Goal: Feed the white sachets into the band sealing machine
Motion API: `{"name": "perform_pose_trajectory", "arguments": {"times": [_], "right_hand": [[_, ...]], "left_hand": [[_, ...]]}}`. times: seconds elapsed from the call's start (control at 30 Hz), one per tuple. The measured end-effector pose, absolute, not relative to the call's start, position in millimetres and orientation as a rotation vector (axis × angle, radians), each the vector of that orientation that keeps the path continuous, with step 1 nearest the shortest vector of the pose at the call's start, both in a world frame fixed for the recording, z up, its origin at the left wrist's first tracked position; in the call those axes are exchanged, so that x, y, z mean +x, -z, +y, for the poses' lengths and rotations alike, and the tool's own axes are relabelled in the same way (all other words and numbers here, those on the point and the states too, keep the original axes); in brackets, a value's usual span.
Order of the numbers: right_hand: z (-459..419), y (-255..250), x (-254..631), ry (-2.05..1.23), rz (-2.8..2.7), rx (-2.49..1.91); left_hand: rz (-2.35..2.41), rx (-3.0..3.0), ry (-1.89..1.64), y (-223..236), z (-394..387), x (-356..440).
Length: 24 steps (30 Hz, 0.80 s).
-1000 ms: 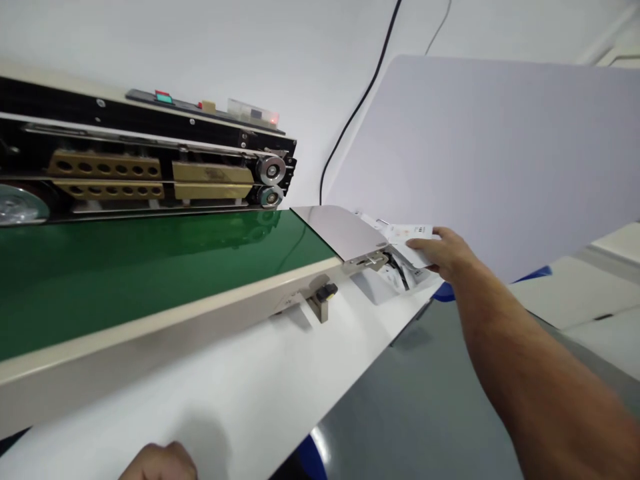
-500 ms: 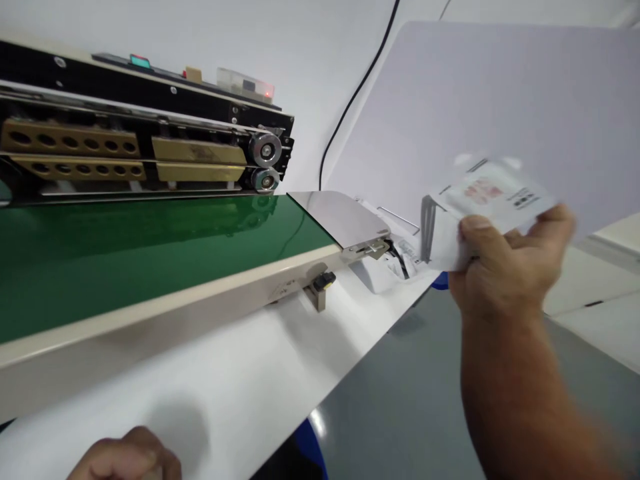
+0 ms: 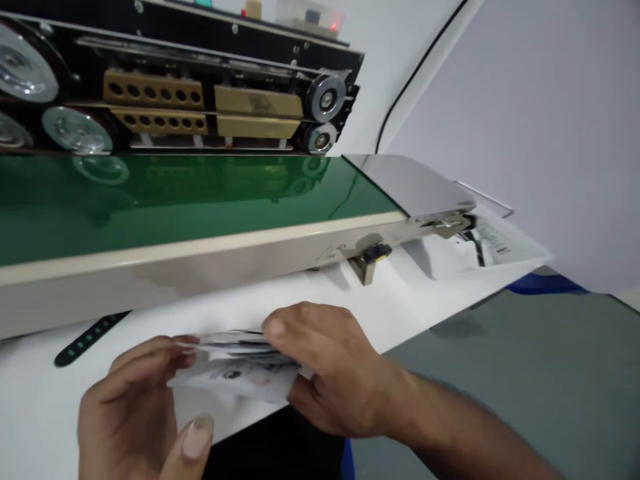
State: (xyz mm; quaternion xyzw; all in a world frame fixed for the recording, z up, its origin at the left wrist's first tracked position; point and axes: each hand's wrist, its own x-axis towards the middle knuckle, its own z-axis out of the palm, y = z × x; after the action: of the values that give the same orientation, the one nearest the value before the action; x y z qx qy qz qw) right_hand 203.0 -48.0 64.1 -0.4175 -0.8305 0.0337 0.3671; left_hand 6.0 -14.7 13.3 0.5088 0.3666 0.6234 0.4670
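My right hand [image 3: 340, 367] grips a stack of flat white printed pouches [image 3: 245, 377] at its right end, low over the front edge of the white table. The pouches fan apart a little, and dark print shows on the lowest one. At the stack's left end is my left hand [image 3: 133, 400], its fingertips touching or very close to the pouch edges. Its thumb stands well apart from the fingers, so this hand is open around that end. Behind both hands runs the green conveyor belt [image 3: 200, 207] of a band sealing machine [image 3: 250, 53].
A dark perforated strap [image 3: 90, 340] lies on the white table [image 3: 320, 293] at left. A black knob [image 3: 376, 253] juts from the conveyor's front. More white pouches [image 3: 505, 243] lie beyond the conveyor's right end. A blue rim [image 3: 545, 285] shows below the table there.
My right hand has brought the pouches from the far right down to the front centre. My left hand has risen to them and uncurled. The view has swung left.
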Motion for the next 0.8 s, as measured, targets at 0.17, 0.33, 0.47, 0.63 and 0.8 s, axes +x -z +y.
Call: {"name": "perform_pose_trajectory", "arguments": {"times": [0.17,0.33,0.47,0.63,0.8], "right_hand": [[-29.9,-50.4,186.6,-0.124,-2.378,-1.186],[-25.2,-47.1,186.8,-0.376,-2.300,-1.265],[-22.4,-45.3,186.8,-0.448,-2.137,-1.136],[-23.1,-37.2,183.2,-0.481,-1.970,-1.009],[-27.2,-27.3,184.7,-0.591,-1.975,-1.011]], "left_hand": [[1.009,1.359,-1.443,-16.2,-10.1,-5.9],[1.026,1.468,-1.278,-17.6,-15.2,3.8],[0.956,1.262,-1.234,-24.3,-25.3,19.5],[0.743,1.231,-1.211,-20.2,-23.3,17.4],[0.727,1.246,-1.237,-14.8,-17.5,9.9]]}}
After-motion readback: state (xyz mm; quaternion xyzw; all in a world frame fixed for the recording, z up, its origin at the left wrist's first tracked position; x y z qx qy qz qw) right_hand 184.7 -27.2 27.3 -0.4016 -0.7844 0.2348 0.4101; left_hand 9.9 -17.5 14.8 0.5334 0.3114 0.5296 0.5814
